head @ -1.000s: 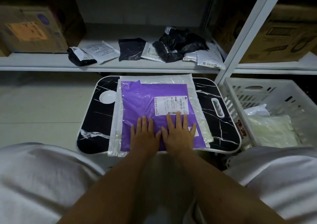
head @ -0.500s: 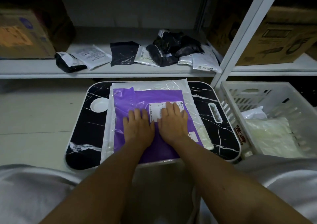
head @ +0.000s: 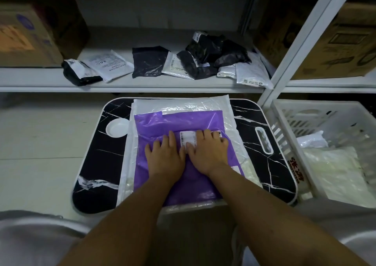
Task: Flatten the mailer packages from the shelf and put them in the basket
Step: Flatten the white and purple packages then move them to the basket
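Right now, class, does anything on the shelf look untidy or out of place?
Yes. The black mailers on the shelf lie crumpled in a heap over white ones, and a white mailer hangs over the edge.

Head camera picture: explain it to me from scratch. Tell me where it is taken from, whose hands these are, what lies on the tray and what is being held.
No machine here: a person wears a camera on the head, looking forward and down at their own bare arms. The left hand and right hand lie side by side, fingers straight, pressing a purple mailer flat. Nothing is gripped. The purple mailer lies on top of a larger white mailer, and both rest on a black marble-patterned tray. Beyond it, a white shelf holds more black and white mailers, some crumpled. On the person's right stands a white basket with pale flattened packages already inside.
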Motion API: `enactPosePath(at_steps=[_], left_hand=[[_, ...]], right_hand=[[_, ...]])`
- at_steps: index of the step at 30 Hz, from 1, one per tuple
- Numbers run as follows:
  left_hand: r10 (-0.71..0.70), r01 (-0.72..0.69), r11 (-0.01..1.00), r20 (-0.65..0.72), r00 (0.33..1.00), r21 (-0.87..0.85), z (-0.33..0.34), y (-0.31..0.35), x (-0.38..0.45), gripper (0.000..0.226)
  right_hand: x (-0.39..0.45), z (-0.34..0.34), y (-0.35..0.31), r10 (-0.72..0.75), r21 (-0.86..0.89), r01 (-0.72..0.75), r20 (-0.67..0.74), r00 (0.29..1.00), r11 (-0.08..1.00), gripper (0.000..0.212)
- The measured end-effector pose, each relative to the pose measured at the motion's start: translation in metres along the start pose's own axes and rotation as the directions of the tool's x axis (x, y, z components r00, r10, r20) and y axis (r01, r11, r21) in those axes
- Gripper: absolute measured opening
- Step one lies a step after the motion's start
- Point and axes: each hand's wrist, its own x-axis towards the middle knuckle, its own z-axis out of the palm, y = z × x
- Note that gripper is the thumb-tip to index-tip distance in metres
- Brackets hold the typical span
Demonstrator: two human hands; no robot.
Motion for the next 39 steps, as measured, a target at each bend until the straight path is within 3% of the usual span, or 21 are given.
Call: enactPosePath(at_steps=[3,5,10,14,20,25,28,32,34,37,39], left_hand=[[0.032,-0.022,0.995,-0.100,0.995,0.092,-0.011,0.008,0.015,0.058],[0.096,-0.084,0.989,-0.095,0.991,0.117,-0.012,0.008,0.024,0.055],[0.108,-0.115,0.989,0.078,0.991,0.089,0.002,-0.004,0.039,0.057],[0.063,-0.065,0.998,0.177,0.982,0.009,0.007,-0.009,0.041,0.059],[0.049,-0.042,0.998,0.189,0.981,-0.040,0.008,-0.010,0.041,0.059],[0.017,-0.007,0.999,0.196,0.981,-0.054,0.010,-0.011,0.042,0.064],[-0.025,0.038,0.997,0.175,0.984,-0.073,0.011,-0.013,0.042,0.070],[-0.041,0.073,0.988,0.217,0.975,-0.139,0.001,-0.025,0.047,0.070],[-0.042,0.078,0.982,0.204,0.978,-0.174,-0.010,-0.031,0.049,0.061],[-0.191,0.197,0.970,0.054,0.980,-0.145,-0.026,-0.037,0.042,0.047],[-0.375,0.376,0.908,0.040,0.926,-0.186,-0.035,-0.043,0.033,0.054]], right_hand=[[0.016,-0.004,-0.004,-0.047,-0.046,0.042,-0.116,0.992,0.998,0.044],[0.024,-0.003,-0.006,-0.141,-0.039,0.137,-0.129,0.982,0.990,0.043],[0.035,0.004,0.001,-0.182,-0.005,0.184,0.117,0.976,0.983,0.051],[0.039,0.010,0.003,-0.131,-0.013,0.136,0.188,0.973,0.991,0.054],[0.041,0.007,0.002,-0.054,0.022,0.051,0.257,0.965,0.998,0.057],[0.041,0.010,0.003,-0.002,0.052,-0.011,0.248,0.969,0.999,0.057],[0.043,0.015,0.006,0.041,0.124,-0.063,0.171,0.984,0.990,0.053],[0.044,0.008,0.014,0.076,0.225,-0.090,0.069,0.995,0.970,0.029],[0.040,-0.002,0.020,0.087,0.206,-0.098,0.060,0.994,0.974,0.029],[0.031,-0.017,0.032,0.208,0.147,-0.205,-0.005,0.978,0.968,0.034],[0.022,-0.027,0.041,0.362,0.167,-0.357,0.002,0.932,0.919,0.039]])
